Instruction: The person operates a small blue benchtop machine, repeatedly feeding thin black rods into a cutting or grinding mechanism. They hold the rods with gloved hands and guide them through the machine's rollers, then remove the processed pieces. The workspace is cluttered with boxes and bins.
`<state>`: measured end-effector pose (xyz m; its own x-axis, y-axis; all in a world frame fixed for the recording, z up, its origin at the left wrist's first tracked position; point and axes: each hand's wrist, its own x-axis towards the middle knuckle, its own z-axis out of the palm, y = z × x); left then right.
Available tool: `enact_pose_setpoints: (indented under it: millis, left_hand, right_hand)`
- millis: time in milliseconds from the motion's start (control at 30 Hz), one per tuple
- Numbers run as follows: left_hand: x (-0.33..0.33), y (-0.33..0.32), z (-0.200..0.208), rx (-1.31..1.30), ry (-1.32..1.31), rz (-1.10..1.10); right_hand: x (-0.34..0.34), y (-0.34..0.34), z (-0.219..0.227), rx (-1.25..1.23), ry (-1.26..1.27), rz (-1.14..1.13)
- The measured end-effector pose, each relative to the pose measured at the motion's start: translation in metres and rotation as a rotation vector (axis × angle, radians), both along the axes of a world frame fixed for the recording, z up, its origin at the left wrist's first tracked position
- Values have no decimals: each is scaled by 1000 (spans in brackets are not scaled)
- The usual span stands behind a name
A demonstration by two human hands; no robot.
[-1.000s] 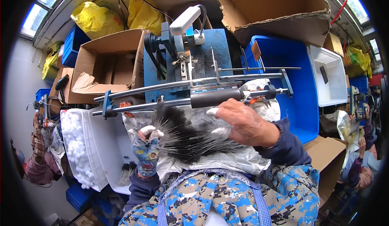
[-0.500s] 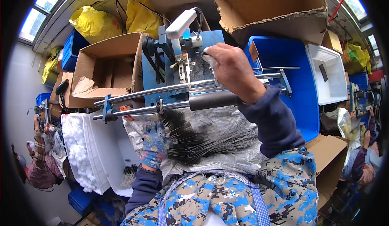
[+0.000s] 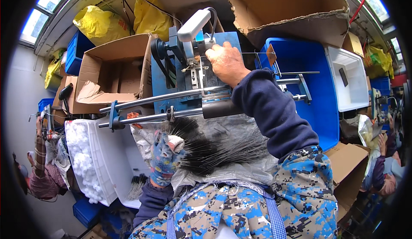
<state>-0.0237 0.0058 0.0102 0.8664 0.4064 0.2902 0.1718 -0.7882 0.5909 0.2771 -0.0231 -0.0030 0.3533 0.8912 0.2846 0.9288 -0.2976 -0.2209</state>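
Observation:
My right hand (image 3: 227, 63) is over the top of the blue machine (image 3: 229, 37), fingers bent and pressed together. A thin metal wire (image 3: 259, 53) sticks out from it to the right; its other end is hidden behind the hand. My left hand (image 3: 165, 155), in a blue patterned glove with pale wrapping at a fingertip, has its fingers curled at the left end of a bundle of thin-wired brushes (image 3: 214, 149). The bundle has black bristles on its left side and lies on a silvery sheet (image 3: 251, 127). What the left fingers hold is unclear.
Two metal rails (image 3: 159, 117) cross between me and the machine, under a white lamp (image 3: 195, 24). A cardboard box (image 3: 113, 95) and a white bin (image 3: 116, 162) of fluffy material stand left; a blue bin (image 3: 319, 127) stands right. Other people work at both sides.
My right hand has moved left and slightly down onto the machine, and a wire now shows to its right. My left hand has turned and its fingers have curled.

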Motion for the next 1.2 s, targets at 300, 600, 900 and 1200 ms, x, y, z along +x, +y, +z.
enact_pose_setpoints:
  millis: [300, 600, 900, 1200]
  left_hand:
    - [2, -12, -3, -14, -16, 8]
    - [5, -17, -4, -28, 32, -8]
    - [8, -19, -6, -10, -9, -9]
    - [-2, -20, -8, -173, -18, 47]
  right_hand:
    - [1, 0, -2, 54, 8, 28]
    - [1, 1, 0, 29, 43, 28]
    - [3, 8, -2, -36, 145, -15]
    - [-6, -45, 12, -21, 21, -117]
